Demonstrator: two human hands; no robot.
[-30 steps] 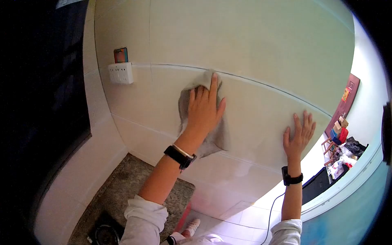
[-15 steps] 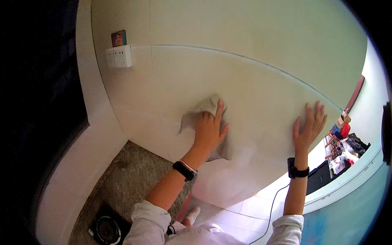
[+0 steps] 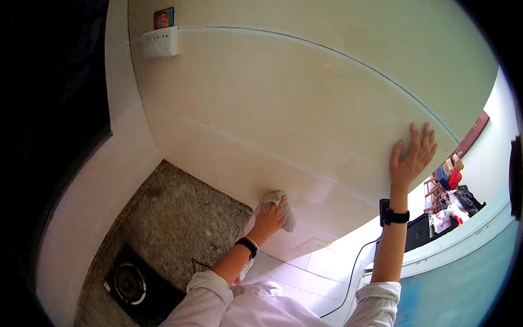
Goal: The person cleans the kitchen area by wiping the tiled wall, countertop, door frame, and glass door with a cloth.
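Left hand (image 3: pixel 268 219) presses cloth (image 3: pixel 285 213) flat on lower wall (image 3: pixel 261 125), fingers partly spread, not clamped. Right hand (image 3: pixel 413 155) empty, fingers apart, on wall near its right edge.

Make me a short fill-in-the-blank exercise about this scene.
The left hand presses a ____ against the wall.
Measured up the wall, the right hand is ____ than the left hand.
The wide band on the right wrist is coloured ____.
The socket panel is coloured ____.

Missing words: cloth; higher; black; white
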